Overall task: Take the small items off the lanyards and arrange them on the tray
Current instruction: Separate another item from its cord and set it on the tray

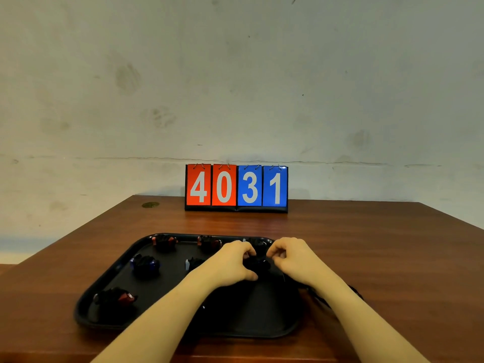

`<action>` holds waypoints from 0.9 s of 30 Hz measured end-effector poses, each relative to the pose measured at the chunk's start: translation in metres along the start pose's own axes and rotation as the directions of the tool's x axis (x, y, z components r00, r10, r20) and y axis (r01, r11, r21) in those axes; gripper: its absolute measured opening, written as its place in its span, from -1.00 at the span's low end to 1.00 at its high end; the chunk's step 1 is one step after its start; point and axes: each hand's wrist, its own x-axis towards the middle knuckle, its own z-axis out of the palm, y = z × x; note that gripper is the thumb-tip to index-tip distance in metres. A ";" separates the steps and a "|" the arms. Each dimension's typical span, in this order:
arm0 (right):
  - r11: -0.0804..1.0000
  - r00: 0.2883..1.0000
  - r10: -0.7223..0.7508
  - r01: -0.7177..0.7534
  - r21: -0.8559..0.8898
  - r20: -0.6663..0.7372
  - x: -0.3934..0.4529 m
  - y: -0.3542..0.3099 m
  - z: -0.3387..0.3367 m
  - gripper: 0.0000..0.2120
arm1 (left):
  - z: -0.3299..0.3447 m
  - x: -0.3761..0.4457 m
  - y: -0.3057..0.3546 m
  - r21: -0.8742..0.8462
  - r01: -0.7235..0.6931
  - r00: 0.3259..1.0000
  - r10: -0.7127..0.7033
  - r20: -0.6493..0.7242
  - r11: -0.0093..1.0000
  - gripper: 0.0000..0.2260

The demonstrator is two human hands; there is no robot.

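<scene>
Both hands grip one dark bundle (256, 264) at centre frame: left hand (231, 263) curled round it, right hand (289, 258) pinching its top. Over the black tray (104, 280), its long axis cannot be told.

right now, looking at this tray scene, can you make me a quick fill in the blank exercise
1. The flip scoreboard at the back of the table reads ____.
2. Both hands, left and right, work a small dark bundle over the black ____.
3. The scoreboard's two left cards are red; its two right cards are ____.

Missing words: 4031; tray; blue
</scene>
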 end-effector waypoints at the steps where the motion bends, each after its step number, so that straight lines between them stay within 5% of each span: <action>1: 1.000 1.000 0.002 -0.002 0.000 -0.022 -0.001 0.000 -0.001 -0.77 | 0.000 0.000 0.000 0.007 0.006 1.000 -0.006 0.000 1.000 -0.48; 8: 0.999 0.994 0.032 -0.033 -0.014 -0.100 -0.011 0.006 -0.009 -0.78 | -0.002 -0.008 0.008 0.027 0.013 0.999 -0.012 -0.039 1.000 -0.39; 15: 0.992 0.993 0.098 -0.103 -0.076 -0.065 -0.041 0.014 -0.030 -0.85 | 0.006 -0.016 0.041 0.006 -0.104 0.987 0.104 -0.119 0.995 -0.59; 21: 0.973 0.993 0.119 -0.120 -0.200 -0.016 -0.051 0.031 -0.031 -0.63 | 0.025 -0.015 0.062 -0.029 -0.144 0.983 0.140 -0.120 0.989 -0.76; 27: 0.915 0.991 0.124 -0.136 -0.379 -0.055 -0.041 0.042 -0.025 -0.62 | 0.041 0.010 0.076 0.050 -0.107 0.985 0.112 -0.128 0.993 -0.76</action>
